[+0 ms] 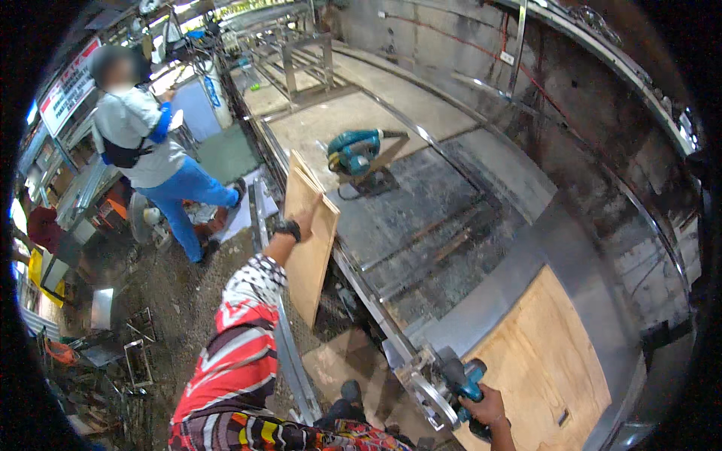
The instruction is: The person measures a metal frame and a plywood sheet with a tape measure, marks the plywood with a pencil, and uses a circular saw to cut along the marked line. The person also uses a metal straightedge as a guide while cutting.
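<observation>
At the far left, a co-worker point(139, 135) in a grey shirt and blue trousers stands beside the long worktable point(429, 207). Next, the left hand point(302, 224) grips the upright plywood point(307, 270) near its top, just beside the table's long side. To the right, a teal power tool point(355, 150) rests on the tabletop. At the lower right, the right hand point(485, 406) is closed around a teal saw point(453, 376) by the table's edge, next to a flat plywood sheet point(538, 342).
</observation>
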`<state>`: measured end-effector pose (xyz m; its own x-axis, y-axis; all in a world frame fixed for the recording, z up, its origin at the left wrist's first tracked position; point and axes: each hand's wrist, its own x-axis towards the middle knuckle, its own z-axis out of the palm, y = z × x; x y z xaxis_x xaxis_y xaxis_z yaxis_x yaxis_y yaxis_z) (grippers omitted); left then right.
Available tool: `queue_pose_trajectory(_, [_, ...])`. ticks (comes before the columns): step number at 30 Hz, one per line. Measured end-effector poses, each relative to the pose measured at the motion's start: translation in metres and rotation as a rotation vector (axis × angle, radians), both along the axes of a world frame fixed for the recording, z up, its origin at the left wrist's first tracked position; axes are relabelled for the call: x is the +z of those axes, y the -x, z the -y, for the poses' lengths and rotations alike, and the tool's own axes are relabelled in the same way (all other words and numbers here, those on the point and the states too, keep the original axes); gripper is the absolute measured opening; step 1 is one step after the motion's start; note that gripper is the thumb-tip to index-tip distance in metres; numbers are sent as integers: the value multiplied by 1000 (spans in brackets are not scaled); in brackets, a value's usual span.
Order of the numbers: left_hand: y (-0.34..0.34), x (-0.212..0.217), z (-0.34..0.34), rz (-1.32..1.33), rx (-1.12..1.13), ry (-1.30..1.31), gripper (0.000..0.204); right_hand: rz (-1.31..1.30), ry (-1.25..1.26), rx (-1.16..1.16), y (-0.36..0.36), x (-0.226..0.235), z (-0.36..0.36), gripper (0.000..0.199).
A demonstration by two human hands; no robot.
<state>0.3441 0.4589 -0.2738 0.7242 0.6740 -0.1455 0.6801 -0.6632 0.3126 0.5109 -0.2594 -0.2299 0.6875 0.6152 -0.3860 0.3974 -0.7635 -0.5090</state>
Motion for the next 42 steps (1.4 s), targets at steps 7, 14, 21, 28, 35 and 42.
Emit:
queue_pose_trajectory(7, [5,-14,-12,188,50,-245,105,-69,78,15,-6,21,2,58])
queue_pose_trajectory(14, [35,-13,54,626,2,-275,102,-70,-27,297,3,18,-23,63])
queue_pose_trajectory(21, [231,-226,284,285,228,187,102,-51,-110,240,25,-23,-49,55])
queue_pose_trajectory(28, [385,-314,612,-106,346,745,98,-71,-199,176,27,-55,-52,57])
queue_pose_trajectory(35, [494,-310,796,131,939,970,55,-525,-447,73,74,-53,-65,21])
queue_pose_trajectory(42, [514,-281,844,-43,916,783,62,-531,-425,166,167,-25,-85,21])
